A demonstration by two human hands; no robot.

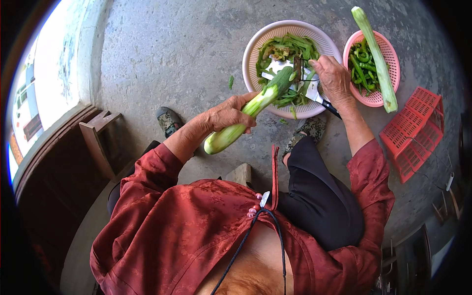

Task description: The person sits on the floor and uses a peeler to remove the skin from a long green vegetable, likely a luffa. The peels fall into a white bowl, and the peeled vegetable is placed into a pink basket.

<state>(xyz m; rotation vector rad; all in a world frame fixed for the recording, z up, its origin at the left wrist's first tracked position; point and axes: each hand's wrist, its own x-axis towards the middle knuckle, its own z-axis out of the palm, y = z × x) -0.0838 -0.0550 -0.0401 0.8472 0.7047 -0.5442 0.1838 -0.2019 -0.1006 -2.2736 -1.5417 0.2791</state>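
My left hand grips a partly peeled luffa gourd; its near end is pale and dark green skin covers its far end. A peeler with a thin dark frame is in my right hand, right beside the gourd's unpeeled end. Both are above a round pale plastic colander, where green peelings lie. A broad-bladed kitchen knife rests across the colander, its black handle sticking out over the rim below my right wrist. The gourd hides part of the blade.
To the right, a pink plastic basket holds green chilli peppers, with a long peeled gourd lying across it. A red plastic basket lies on its side nearby. A wooden stool stands left. Peel scraps dot the concrete floor.
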